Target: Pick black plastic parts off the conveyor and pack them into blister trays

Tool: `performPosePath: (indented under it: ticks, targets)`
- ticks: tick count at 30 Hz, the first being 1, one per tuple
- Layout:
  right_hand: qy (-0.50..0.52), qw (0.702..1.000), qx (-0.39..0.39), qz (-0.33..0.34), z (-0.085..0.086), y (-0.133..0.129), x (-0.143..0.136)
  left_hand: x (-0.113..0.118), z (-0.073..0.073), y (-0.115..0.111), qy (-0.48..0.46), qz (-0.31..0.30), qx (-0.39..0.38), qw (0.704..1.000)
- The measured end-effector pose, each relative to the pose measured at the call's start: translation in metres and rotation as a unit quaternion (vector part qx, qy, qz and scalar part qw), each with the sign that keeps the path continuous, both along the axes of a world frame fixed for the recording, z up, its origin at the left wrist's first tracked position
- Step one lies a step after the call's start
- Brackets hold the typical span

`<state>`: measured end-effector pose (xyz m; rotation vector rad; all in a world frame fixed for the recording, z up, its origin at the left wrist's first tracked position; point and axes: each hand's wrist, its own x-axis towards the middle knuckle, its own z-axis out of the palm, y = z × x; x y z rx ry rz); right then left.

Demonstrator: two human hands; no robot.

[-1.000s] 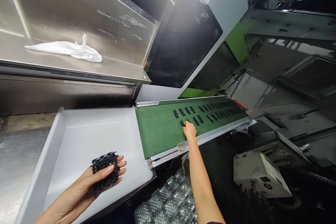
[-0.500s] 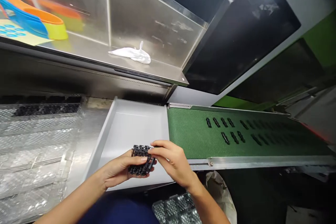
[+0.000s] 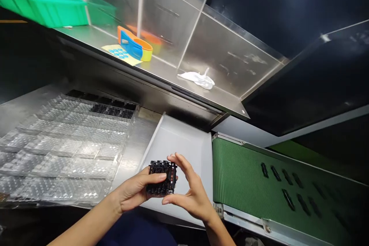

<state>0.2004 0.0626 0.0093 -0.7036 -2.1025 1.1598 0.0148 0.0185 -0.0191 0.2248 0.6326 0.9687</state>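
Note:
Several narrow black plastic parts (image 3: 158, 187) lie side by side in a bundle above the white tray. My left hand (image 3: 135, 190) grips this bundle from the left, thumb across the front and fingers behind. At its right end my right hand (image 3: 193, 192) is open, with the fingertips by the top corner and the thumb apart from them below. Whether those fingertips touch the parts, I cannot tell. More black parts (image 3: 288, 199) of a similar shape lie in two rows on the green conveyor belt (image 3: 236, 173).
Beneath my hands is the white tray (image 3: 184, 138), beside the belt's end. Clear plastic trays (image 3: 77, 150) cover the left of the metal table, with black parts in the far compartments. A shelf (image 3: 164, 71) above holds a white crumpled item (image 3: 198, 79), a coloured band and a green bin (image 3: 57, 9).
The view has swung left, bringing the green bin and more clear trays in. My right hand's fingers and thumb have spread apart around the bundle's right end. My left hand keeps its hold.

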Motion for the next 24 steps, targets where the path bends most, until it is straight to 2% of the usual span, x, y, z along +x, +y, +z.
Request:
performPosePath:
  ticks: [5,9,13,16,17,19,21,22,24]
  targets:
    - [0.031,0.999,-0.037,0.012,-0.014,-0.001,-0.031,-0.024,0.0,-0.006,-0.039,0.014,0.017,0.999]
    - [0.037,0.998,-0.039,0.034,-0.016,0.0,-0.051,-0.04,-0.001,-0.009,-0.062,0.032,0.034,0.997]
    - [0.006,0.996,-0.046,0.073,-0.018,0.006,-0.071,-0.059,-0.006,-0.013,-0.044,0.043,0.034,0.998]
    - [0.027,0.987,-0.12,0.099,-0.025,0.01,-0.088,-0.073,-0.008,-0.017,-0.006,0.079,0.034,0.996]
    - [0.057,0.983,-0.153,0.089,-0.029,0.011,-0.095,-0.078,-0.009,-0.018,0.015,0.101,0.037,0.994]
    - [0.115,0.969,-0.216,0.03,-0.038,0.013,-0.113,-0.087,-0.01,-0.02,0.072,0.151,0.05,0.985]
    - [0.129,0.952,-0.275,-0.034,-0.048,0.015,-0.133,-0.099,-0.013,-0.022,0.147,0.192,0.066,0.968]
    - [0.12,0.943,-0.308,-0.044,-0.052,0.017,-0.143,-0.106,-0.014,-0.024,0.187,0.208,0.075,0.957]
    - [0.098,0.916,-0.389,-0.005,-0.061,0.021,-0.166,-0.121,-0.018,-0.028,0.265,0.235,0.096,0.93]
